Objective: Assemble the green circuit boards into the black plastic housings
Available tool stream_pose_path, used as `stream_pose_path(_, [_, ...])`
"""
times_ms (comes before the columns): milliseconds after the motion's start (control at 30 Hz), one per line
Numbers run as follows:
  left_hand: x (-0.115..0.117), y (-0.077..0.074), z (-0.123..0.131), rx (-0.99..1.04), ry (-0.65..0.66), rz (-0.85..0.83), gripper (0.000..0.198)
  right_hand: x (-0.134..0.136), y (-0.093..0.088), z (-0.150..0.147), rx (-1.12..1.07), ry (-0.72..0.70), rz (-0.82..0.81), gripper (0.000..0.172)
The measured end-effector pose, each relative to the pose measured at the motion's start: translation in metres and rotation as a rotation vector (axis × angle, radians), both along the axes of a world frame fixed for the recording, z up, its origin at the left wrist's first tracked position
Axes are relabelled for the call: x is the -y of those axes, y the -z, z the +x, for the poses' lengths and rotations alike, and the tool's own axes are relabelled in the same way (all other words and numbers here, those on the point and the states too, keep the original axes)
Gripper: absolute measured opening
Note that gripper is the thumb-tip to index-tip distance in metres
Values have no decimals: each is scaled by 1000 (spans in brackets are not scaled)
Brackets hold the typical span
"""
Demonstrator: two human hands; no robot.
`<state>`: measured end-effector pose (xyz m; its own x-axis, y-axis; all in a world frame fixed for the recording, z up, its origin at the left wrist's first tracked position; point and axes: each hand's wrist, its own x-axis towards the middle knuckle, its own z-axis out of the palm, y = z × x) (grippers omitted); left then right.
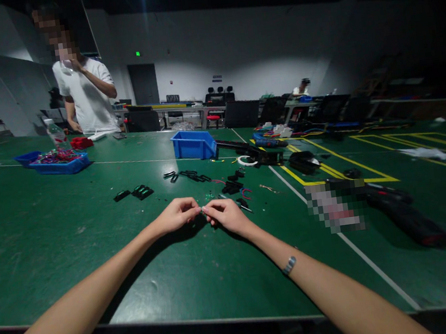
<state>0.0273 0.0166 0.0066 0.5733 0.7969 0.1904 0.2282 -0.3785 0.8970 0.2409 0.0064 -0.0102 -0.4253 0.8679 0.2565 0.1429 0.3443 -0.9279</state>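
Observation:
My left hand (176, 214) and my right hand (226, 214) meet fingertip to fingertip over the green table (53, 249). Both are closed in a pinch on one tiny part (203, 209), too small to name. Just beyond my fingers lie several small black parts (231, 186) and short red and blue wires (245, 192). More black pieces (143, 191) sit further left.
A blue bin (194, 144) stands at the back middle, and a blue tray (59, 165) of coloured wires at the back left. A person in a white shirt (88, 97) stands behind the tray. A dark tool (408, 216) lies at the right.

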Motion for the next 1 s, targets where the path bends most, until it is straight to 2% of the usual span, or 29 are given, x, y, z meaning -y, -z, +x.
stream_pose_path(1000, [-1,-1,0,-7,24,17,38,-1,1,1,17,23,20,37])
